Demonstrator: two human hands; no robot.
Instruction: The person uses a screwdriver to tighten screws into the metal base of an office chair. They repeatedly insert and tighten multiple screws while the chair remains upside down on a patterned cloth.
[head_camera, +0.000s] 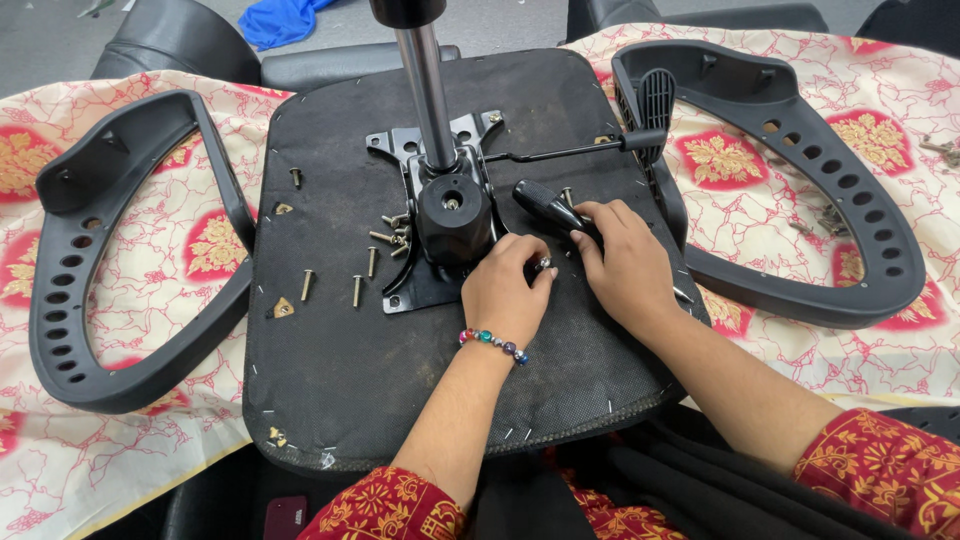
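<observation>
An upturned black chair seat (340, 350) lies in front of me with a black metal tilt mechanism (450, 215) and a chrome gas cylinder (425, 90) standing on it. My left hand (505, 285), with a bead bracelet on the wrist, pinches a small screw (545, 263) at the mechanism's right edge. My right hand (625, 260) is closed on the black handle of a screwdriver (545, 205), right beside the left hand. Several loose screws (385, 235) lie on the seat to the left of the mechanism.
A black armrest (60, 290) lies at the left and another armrest (870, 230) at the right, both on a red and cream patterned cloth (160, 300). A lever (570, 152) juts right from the mechanism. More screws (940, 150) lie far right. A blue cloth (280, 20) is on the floor behind.
</observation>
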